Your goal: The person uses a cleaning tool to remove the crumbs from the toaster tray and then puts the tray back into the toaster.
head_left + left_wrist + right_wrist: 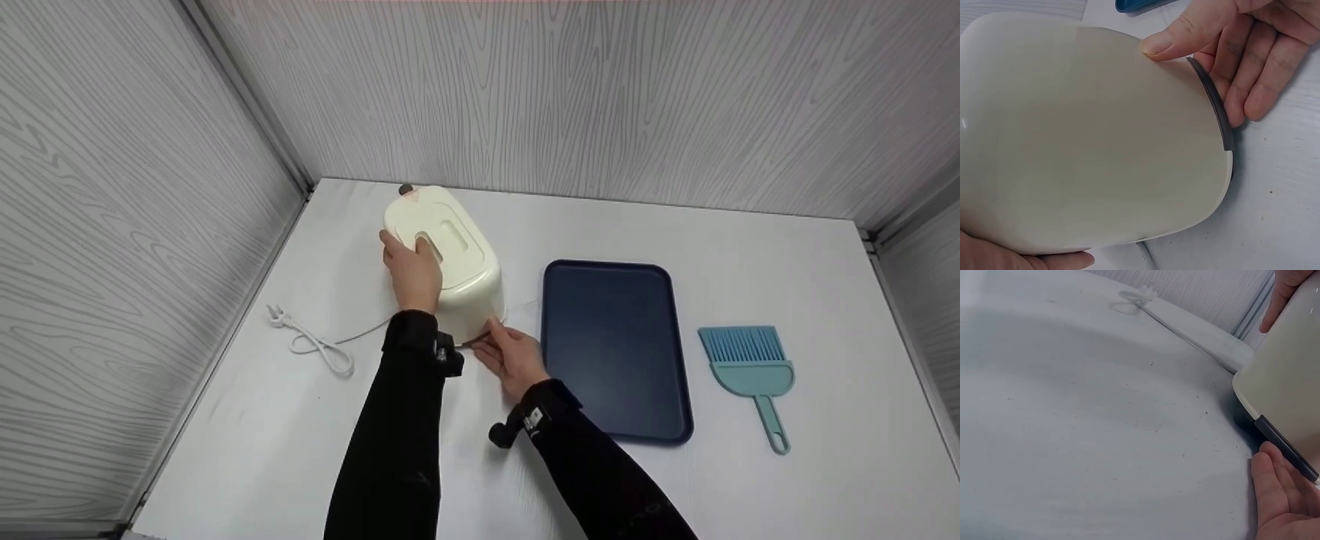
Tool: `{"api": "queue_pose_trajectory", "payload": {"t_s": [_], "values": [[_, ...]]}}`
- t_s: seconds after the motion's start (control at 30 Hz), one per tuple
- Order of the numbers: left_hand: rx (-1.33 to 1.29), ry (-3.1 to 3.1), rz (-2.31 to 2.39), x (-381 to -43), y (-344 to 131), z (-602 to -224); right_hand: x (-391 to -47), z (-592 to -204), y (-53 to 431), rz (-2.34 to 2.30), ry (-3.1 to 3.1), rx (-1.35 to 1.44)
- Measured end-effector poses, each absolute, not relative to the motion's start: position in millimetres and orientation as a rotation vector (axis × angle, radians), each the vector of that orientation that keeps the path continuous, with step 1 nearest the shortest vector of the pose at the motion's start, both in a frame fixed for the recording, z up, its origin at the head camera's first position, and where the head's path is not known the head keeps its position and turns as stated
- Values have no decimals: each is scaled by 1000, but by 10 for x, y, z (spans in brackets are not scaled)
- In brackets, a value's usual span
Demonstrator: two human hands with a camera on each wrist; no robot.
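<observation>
A cream toaster (469,277) with two slots in its top and a dark knob (406,190) at the far end is at the left of the white table. My left hand (415,276) grips it from the left, a finger or thumb at one slot. At the near end my right hand (516,361) has its thumb on the wall and its fingers by a dark strip (1213,104) along the lower edge. The right wrist view shows those fingertips (1268,455) just below the strip. Whether this end is lifted, I cannot tell.
A white plug (277,316) with its looped cord (337,361) lies left of the toaster. To the right are a dark blue tray (611,352) and a teal hand brush (752,375). Grey wood-grain panels (562,97) stand around the table.
</observation>
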State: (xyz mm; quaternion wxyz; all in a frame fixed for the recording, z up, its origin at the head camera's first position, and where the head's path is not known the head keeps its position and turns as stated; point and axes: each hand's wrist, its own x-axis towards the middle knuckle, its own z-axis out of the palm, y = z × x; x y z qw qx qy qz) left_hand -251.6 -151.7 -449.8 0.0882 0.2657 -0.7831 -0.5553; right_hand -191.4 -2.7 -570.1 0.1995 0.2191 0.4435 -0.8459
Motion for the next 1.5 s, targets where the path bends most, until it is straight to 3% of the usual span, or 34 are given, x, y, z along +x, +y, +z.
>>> {"api": "queue_pose_trajectory", "payload": {"t_s": [1.5], "values": [[782, -2376, -1659, -2513, -1538, -4515, -1824, -5583, 73, -2225, 1439, 728]]}}
